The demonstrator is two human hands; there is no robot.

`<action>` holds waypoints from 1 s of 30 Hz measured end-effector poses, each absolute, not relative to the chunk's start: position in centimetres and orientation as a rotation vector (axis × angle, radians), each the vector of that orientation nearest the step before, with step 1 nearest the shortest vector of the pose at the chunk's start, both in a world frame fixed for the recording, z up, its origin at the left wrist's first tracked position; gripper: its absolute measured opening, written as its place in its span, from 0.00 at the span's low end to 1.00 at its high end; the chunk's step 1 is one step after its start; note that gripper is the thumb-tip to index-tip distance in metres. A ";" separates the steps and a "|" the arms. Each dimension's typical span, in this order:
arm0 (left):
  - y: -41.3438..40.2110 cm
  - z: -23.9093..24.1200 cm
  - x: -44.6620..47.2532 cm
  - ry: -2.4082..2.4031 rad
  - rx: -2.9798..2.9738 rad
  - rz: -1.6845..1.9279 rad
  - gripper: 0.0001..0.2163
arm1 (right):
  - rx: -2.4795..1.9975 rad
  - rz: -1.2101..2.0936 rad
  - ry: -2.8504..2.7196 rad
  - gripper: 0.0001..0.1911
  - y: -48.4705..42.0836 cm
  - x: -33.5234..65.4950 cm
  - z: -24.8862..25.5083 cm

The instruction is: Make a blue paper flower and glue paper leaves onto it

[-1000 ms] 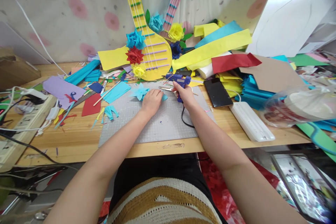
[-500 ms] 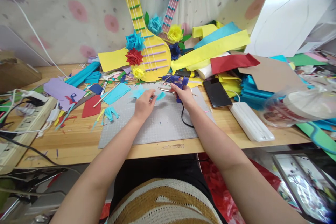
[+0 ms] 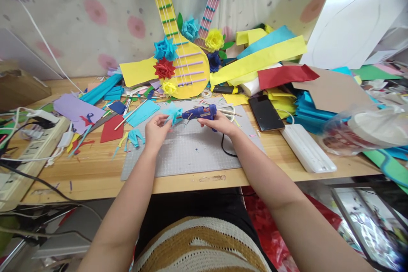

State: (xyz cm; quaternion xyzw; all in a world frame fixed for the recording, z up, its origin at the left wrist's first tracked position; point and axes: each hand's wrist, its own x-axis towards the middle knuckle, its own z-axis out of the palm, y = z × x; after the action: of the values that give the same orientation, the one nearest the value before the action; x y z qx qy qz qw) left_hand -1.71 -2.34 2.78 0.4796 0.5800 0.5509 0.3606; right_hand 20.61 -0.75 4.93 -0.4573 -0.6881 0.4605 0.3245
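Observation:
My left hand [image 3: 157, 131] is closed on a light-blue paper flower [image 3: 174, 113] above the grey cutting mat [image 3: 185, 159]. My right hand [image 3: 219, 123] grips a blue hot glue gun [image 3: 200, 112], its nozzle pointing left and right beside the flower; whether they touch I cannot tell. Behind the gun, white-handled scissors [image 3: 228, 111] lie on the mat. A black cord runs down from the gun across the mat. Left of my left hand lie a light-blue paper sheet [image 3: 143, 113] and some cut blue strips [image 3: 135, 137].
A yellow paper guitar [image 3: 191, 63] with paper flowers leans at the back. On the right are a phone [image 3: 265, 112], a white power bank-like box [image 3: 308, 148] and stacked coloured paper [image 3: 287, 74]. At the left stands a power strip [image 3: 35, 148] with cables.
My left hand has moved left, and the blue flower shows more clearly. My right hand has brought the glue gun left and down to the flower. The scissors now lie behind the gun.

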 end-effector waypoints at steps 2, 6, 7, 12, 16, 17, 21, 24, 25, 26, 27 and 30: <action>-2.4 2.8 -1.8 1.528 1.238 1.406 0.16 | -1.205 1.188 -1.827 0.19 -0.7 20.6 4.8; -2.2 2.7 -2.1 1.588 1.290 1.412 0.13 | -1.185 1.185 -1.758 0.20 -0.8 20.4 4.6; -2.2 2.6 -2.0 1.605 1.342 1.410 0.12 | -1.160 1.210 -1.712 0.20 -0.8 20.3 4.6; -3.4 2.2 0.2 1.771 2.029 1.173 0.09 | -0.886 1.356 -1.302 0.21 -0.6 20.0 4.6; -3.7 1.7 3.3 1.687 2.578 0.744 0.09 | -0.887 1.357 -1.005 0.20 0.4 20.1 4.5; -3.5 1.5 3.9 1.676 2.633 0.652 0.10 | -0.924 1.366 -0.956 0.20 0.7 20.1 4.4; -3.0 1.4 4.6 1.735 2.585 0.569 0.09 | -1.042 1.480 -0.857 0.18 1.1 20.0 3.9; -2.9 1.5 4.5 1.810 2.416 0.639 0.10 | -1.047 1.532 -0.857 0.16 0.9 19.7 3.7; -2.9 1.5 4.5 1.824 2.353 0.660 0.10 | -1.050 1.542 -0.872 0.16 0.8 19.6 3.6; -3.0 1.5 4.5 1.830 2.287 0.682 0.10 | -1.060 1.549 -0.892 0.15 0.7 19.5 3.6; -3.0 1.5 4.5 1.829 2.220 0.708 0.11 | -1.080 1.554 -0.913 0.15 0.6 19.4 3.6; -3.2 1.7 4.2 1.795 2.038 0.902 0.10 | -1.136 1.549 -0.949 0.15 0.4 19.4 3.7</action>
State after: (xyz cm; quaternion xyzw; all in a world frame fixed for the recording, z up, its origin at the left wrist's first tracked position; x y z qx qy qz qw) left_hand 4.17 -3.16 1.70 0.7053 0.6210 0.3122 0.1394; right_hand 19.41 0.39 3.67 -0.4654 -0.3887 0.6345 0.4793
